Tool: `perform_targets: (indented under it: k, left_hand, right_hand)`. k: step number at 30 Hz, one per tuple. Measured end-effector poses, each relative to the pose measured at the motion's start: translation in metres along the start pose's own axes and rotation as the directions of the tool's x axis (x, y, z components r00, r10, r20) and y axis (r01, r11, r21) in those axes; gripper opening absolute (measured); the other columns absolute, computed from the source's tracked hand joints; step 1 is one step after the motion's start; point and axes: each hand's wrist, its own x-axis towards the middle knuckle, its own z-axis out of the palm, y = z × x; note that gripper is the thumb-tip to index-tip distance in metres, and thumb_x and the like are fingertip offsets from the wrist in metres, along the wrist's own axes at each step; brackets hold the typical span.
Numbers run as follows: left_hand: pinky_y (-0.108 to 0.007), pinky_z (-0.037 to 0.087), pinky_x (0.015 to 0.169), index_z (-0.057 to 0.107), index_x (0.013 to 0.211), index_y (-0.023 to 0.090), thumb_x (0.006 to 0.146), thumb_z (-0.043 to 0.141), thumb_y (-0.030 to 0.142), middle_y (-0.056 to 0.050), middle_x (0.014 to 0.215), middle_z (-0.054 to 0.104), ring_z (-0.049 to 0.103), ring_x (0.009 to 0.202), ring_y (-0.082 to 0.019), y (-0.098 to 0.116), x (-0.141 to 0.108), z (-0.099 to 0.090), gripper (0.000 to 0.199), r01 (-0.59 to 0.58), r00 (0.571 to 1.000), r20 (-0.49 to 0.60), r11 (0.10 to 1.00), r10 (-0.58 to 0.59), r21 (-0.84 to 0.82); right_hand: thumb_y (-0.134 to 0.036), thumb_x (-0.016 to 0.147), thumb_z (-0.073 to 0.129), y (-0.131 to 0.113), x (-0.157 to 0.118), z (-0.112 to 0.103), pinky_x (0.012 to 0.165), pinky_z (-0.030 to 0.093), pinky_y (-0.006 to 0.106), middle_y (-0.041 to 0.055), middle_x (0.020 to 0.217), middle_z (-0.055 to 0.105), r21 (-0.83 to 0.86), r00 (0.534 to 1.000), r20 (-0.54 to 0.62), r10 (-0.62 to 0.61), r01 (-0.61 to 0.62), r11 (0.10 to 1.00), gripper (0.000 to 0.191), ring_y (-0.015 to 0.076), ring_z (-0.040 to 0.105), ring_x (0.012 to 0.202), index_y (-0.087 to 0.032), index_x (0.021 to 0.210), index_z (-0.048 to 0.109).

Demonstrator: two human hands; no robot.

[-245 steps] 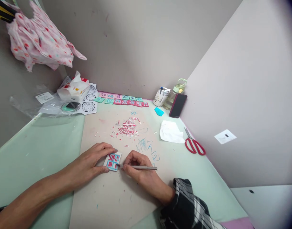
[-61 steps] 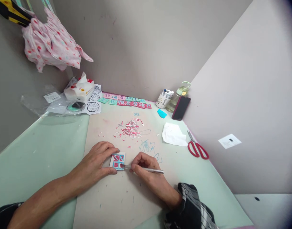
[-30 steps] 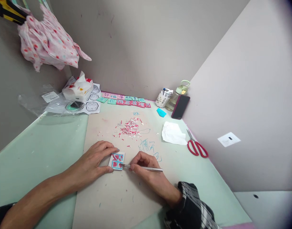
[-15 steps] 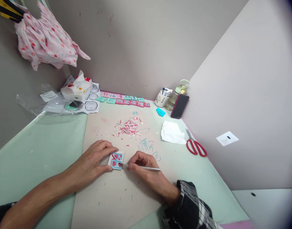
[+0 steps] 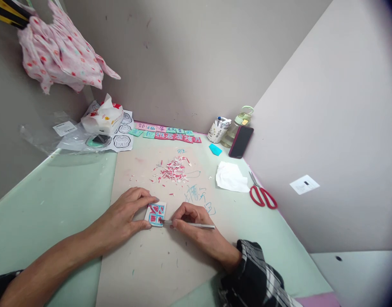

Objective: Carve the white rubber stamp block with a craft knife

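Note:
A small square carving block (image 5: 155,214), white at its edges with red patches and blue lines, lies flat on a beige board (image 5: 125,273). My left hand (image 5: 130,213) steadies it, thumb at the lower left corner and index finger at the top edge. In my right hand (image 5: 196,224) is a slim silver craft knife (image 5: 202,226), gripped like a pen. Its blade tip touches the lower right part of the block's face. Beyond the block, a pile of red and white shavings (image 5: 175,169) is spread on the board.
Rows of pink and green carved tiles (image 5: 166,132) lie at the back. Red-handled scissors (image 5: 262,197), a white tissue (image 5: 231,177), a phone (image 5: 241,142), a bottle (image 5: 232,132) and a pen holder (image 5: 219,129) are on the right. A tissue pack (image 5: 103,118) is back left.

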Motion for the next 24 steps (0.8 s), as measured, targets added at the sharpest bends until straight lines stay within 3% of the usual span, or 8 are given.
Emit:
perform_targets:
  k: [11, 24]
  left_hand:
    - [-0.041, 0.048, 0.102, 0.068, 0.124, 0.026, 0.086, 0.064, 0.029, -0.006, 0.122, 0.063, 0.056, 0.119, -0.029, 0.006, 0.003, -0.004, 0.038, 0.012, 1.0, 0.027, 1.0, -0.012, -0.003]
    - [-0.038, 0.049, 0.102, 0.066, 0.127, 0.03, 0.087, 0.064, 0.029, -0.005, 0.124, 0.063, 0.057, 0.118, -0.028, -0.007, -0.001, 0.005, 0.039, -0.051, 0.998, -0.042, 0.998, 0.053, 0.045]
  right_hand:
    - [-0.031, 0.085, 0.072, 0.002, 0.002, -0.002, 0.058, 0.033, 0.025, -0.0022, 0.073, 0.058, 0.016, 1.0, 0.019, 0.008, -0.008, 1.0, 0.017, 0.0117, 0.045, 0.065, -0.017, 0.078, 0.064]
    - [-0.036, 0.085, 0.072, 0.0, 0.001, -0.002, 0.058, 0.034, 0.025, -0.0022, 0.071, 0.056, 0.002, 0.999, 0.03, 0.028, -0.028, 1.0, 0.022, 0.0131, 0.043, 0.066, -0.019, 0.076, 0.062]
